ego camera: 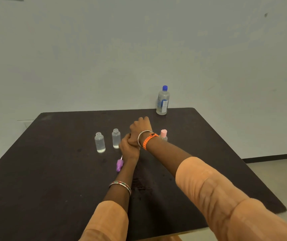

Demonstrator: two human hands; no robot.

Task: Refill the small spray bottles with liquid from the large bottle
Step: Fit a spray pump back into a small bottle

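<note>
The large clear bottle [163,100] with a blue cap stands at the table's far edge. Two small clear bottles [100,142] [116,138] stand uncapped left of my hands, each with a little liquid. A purple spray cap [119,165] lies on the table beside my left wrist. My left hand [128,147] is closed like a fist around a small spray bottle that is almost fully hidden. My right hand [141,126] curls down over its top, touching the left hand. Behind my right wrist stands a pink-capped small bottle [163,135].
The dark table [52,171] stands against a pale wall. Its right edge drops to the floor [278,171]. Bare tabletop lies to the left and in front of the bottles.
</note>
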